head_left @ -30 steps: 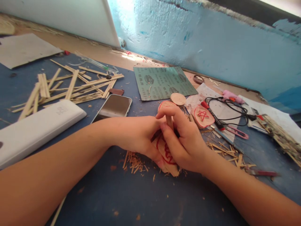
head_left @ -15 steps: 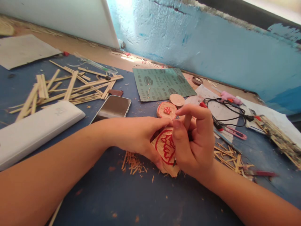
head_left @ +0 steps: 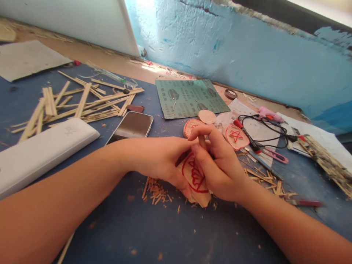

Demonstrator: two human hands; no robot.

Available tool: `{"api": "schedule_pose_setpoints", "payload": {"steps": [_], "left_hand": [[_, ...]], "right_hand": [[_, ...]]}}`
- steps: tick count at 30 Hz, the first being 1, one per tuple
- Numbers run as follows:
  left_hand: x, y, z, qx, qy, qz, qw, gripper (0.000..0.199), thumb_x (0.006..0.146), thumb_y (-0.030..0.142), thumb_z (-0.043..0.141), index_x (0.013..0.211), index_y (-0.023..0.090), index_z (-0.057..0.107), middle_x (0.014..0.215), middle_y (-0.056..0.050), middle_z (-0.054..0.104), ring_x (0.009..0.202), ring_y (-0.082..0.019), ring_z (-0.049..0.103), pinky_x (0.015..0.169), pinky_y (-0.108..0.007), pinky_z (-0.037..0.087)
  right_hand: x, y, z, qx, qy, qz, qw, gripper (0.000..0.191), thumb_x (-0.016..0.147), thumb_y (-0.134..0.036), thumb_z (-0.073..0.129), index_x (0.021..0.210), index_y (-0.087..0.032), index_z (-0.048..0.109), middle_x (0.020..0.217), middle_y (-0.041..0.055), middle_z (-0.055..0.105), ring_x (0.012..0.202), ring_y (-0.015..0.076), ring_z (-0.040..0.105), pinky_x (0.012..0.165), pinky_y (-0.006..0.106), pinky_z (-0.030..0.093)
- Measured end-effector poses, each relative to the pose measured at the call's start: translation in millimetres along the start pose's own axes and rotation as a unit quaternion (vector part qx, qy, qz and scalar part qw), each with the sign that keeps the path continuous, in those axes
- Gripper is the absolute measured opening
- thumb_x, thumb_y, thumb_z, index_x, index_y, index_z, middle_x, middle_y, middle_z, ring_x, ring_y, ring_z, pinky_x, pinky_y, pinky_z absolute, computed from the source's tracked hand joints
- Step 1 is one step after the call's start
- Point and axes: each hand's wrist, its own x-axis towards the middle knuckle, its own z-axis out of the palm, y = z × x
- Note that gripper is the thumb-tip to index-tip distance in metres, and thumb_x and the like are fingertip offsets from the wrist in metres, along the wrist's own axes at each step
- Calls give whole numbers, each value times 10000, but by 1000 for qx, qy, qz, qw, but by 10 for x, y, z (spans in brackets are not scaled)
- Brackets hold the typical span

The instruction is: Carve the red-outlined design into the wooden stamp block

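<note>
My left hand (head_left: 162,161) is closed around a pale wood piece (head_left: 202,198) bearing a red drawn circle with a figure inside. Over that drawing, my right hand (head_left: 222,165) curls its fingers in a pinch. What it grips is mostly hidden; a brownish stick-like bit shows between thumb and forefinger. Just beyond the hands lie a round wood slice with red marks (head_left: 189,127), a plain wood slice (head_left: 207,116) and a slice with a red star (head_left: 237,136). Wood shavings (head_left: 156,190) are scattered beside my left hand.
A phone (head_left: 131,128) and a white oblong case (head_left: 46,154) lie left, below several wooden sticks (head_left: 82,101). Green sandpaper (head_left: 189,97) is at the back. To the right are a red marker (head_left: 247,135), a pink cutter (head_left: 276,156), a black cable (head_left: 264,128) and bark (head_left: 324,161).
My right hand has shifted left and slightly inward over the drawn wood, uncovering the star slice. My left hand and the wood stay nearly in place.
</note>
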Motion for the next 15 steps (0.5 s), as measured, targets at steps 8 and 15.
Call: {"api": "schedule_pose_setpoints", "payload": {"steps": [8,15], "left_hand": [[-20,28,15,59,23,11,998,581,725,347,987,1219,233,703,1230,-5,809,1104,-220,760,940,-289,598],[-12,32,6,52,31,15,998,505,676,290,1009,1102,222,747,1232,-6,819,1110,-231,771,876,-265,617]], "right_hand": [[-77,-3,106,4,122,-70,990,229,1102,-174,508,1308,-273,526,872,-11,477,646,132,467,549,289,418],[-67,-31,133,-42,111,-90,989,273,1079,-116,491,1310,-262,508,939,-5,511,637,103,473,652,311,513]]}}
